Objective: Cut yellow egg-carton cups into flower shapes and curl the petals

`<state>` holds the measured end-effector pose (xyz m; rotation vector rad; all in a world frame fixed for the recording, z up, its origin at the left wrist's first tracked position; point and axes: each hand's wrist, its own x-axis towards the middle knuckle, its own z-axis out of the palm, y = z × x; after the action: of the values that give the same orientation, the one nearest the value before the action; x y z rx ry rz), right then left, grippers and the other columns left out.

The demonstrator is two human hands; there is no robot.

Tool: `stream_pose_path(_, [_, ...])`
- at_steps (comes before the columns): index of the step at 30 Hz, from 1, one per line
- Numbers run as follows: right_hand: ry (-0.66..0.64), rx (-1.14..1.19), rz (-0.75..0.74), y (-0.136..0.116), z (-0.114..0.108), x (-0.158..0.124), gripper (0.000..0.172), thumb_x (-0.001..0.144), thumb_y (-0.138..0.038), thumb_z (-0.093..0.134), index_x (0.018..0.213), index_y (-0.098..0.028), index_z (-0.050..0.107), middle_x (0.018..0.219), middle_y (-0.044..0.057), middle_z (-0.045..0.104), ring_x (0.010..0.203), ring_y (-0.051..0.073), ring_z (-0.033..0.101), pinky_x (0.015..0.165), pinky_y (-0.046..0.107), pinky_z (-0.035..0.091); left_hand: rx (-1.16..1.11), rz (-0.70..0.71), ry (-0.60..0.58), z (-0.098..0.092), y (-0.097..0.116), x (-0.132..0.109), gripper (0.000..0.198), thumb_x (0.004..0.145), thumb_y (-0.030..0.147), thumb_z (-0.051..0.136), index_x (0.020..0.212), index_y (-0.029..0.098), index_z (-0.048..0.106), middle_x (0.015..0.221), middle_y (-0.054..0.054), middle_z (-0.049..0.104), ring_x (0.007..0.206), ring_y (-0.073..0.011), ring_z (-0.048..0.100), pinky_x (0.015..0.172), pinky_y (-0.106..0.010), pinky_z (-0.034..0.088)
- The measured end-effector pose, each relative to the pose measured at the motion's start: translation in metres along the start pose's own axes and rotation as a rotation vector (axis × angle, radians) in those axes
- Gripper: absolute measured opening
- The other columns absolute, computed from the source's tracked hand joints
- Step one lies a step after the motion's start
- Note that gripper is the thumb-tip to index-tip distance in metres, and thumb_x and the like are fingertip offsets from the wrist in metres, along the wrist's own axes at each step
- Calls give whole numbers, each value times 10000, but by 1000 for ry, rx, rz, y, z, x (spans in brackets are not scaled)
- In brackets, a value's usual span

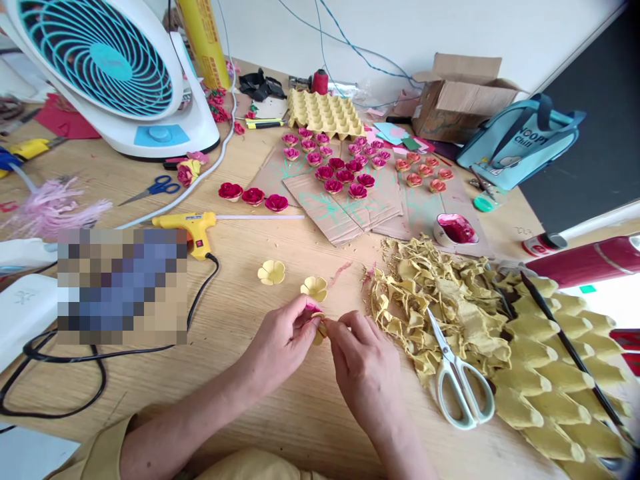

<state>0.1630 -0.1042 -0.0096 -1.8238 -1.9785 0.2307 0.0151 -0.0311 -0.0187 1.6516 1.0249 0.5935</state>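
Observation:
My left hand is closed on a small yellow egg-carton flower, mostly hidden by the fingers, with a bit of magenta showing at the fingertips. My right hand pinches the edge of the same flower from the other side. Just beyond the fingertips lies a yellow cut flower cup, and a second yellow flower cup sits a little to its left. To the right of my right hand, white-handled scissors rest with their blades on a heap of yellow carton scraps.
A yellow glue gun with its black cord lies left, below blue scissors and a fan. Painted magenta flowers stand on cardboard near a paint bowl. An egg tray with a brush is at right.

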Motion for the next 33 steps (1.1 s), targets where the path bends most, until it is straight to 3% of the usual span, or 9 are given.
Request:
stream_pose_path(7, [26,174,117,3,5,1,166,987,-168,491,973,-220,648,881,28,602,744,145,589,678,241,435,36,44,26,0,2,-2,95,934,246,472,893,200,543,750,18,612,667,-119,590,651,-217,464])
stream_pose_path(15, [10,-15,22,0,2,-2,182,961,-124,494,906,-198,651,843,52,604,747,185,557,665,293,420,-118,-9,-2,3,-3,-2,66,916,230,489,921,202,549,806,6,632,760,-140,625,700,-234,499])
stream_pose_path(21, [55,131,122,1,5,0,166,1000,-207,481,1068,-212,632,911,47,606,768,163,591,686,261,449,-147,16,22,4,-3,-2,56,914,211,496,934,200,548,839,-7,645,809,-149,652,747,-248,519])
stream_pose_path(27, [31,113,136,2,6,0,168,993,-179,477,909,-206,620,870,39,597,759,164,586,672,259,438,-129,6,14,5,-5,-3,65,911,198,494,946,204,548,868,-20,653,852,-162,652,763,-262,520])
stream_pose_path(33, [43,5,70,-1,2,0,172,971,-147,484,926,-207,639,841,46,605,754,183,579,662,277,427,-186,-21,-2,6,-5,-2,58,911,212,499,923,199,555,842,-9,648,826,-155,633,762,-264,515])
